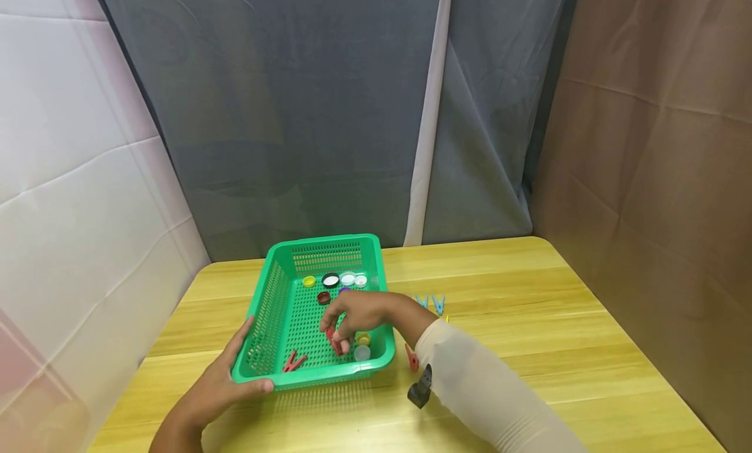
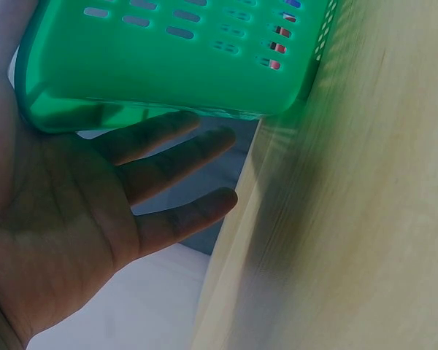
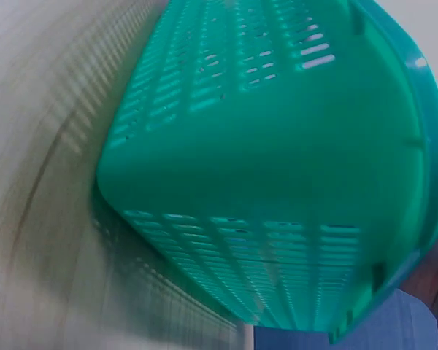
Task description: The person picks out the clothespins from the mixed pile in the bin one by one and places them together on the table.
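A green plastic basket [image 1: 311, 376] with perforated walls sits on the table. My left hand [image 1: 220, 378] is at its near left corner, thumb along the rim. In the left wrist view its fingers [image 2: 179, 164] are straight and spread beside the basket's outer wall. My right hand [image 1: 358, 312] reaches inside and pinches a red clothespin [image 1: 333, 343] just above the basket's floor. Another red clothespin [image 1: 294, 361] lies in the near left part. Around the right hand lie bottle caps: yellow [image 1: 309, 281], black-rimmed [image 1: 331, 280], dark red [image 1: 324, 297] and a translucent one [image 1: 361, 353].
On the wooden table [image 1: 529, 335], right of the basket, lie two blue clothespins [image 1: 438, 303] and a red clothespin [image 1: 412, 358], partly behind the right forearm. Grey curtains [image 1: 305, 113] hang behind the table; a brown cloth [image 1: 658, 146] hangs on the right.
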A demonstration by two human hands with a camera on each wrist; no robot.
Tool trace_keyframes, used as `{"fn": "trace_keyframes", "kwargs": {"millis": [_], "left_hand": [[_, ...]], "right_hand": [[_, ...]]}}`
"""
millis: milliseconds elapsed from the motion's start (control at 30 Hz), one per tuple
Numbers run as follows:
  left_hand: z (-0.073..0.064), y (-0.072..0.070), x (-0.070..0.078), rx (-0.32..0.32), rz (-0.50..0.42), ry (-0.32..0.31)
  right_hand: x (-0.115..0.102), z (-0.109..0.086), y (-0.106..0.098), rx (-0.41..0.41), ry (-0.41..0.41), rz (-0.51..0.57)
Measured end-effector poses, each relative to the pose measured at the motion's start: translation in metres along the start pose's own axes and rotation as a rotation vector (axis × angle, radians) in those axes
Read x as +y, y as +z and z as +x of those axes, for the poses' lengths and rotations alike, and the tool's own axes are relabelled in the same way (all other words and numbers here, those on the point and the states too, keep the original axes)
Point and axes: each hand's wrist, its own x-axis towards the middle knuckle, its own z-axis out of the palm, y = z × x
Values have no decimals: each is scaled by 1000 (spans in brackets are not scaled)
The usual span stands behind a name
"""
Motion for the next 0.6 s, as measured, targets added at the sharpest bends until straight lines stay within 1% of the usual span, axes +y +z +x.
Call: {"fn": "trace_keyframes", "kwargs": {"millis": [167,233,433,600], "left_hand": [[0,0,0,-4,12,-7],[0,0,-1,-6,18,-8],[0,0,0,-3,11,-2],[-1,0,0,-5,8,-5]], "right_hand": [[2,-3,-3,5,-14,-4],[3,-5,-4,9,-28,-21],[3,-12,-6,44,-104,-148],[4,-24,-8,100,-177,-144]]}}
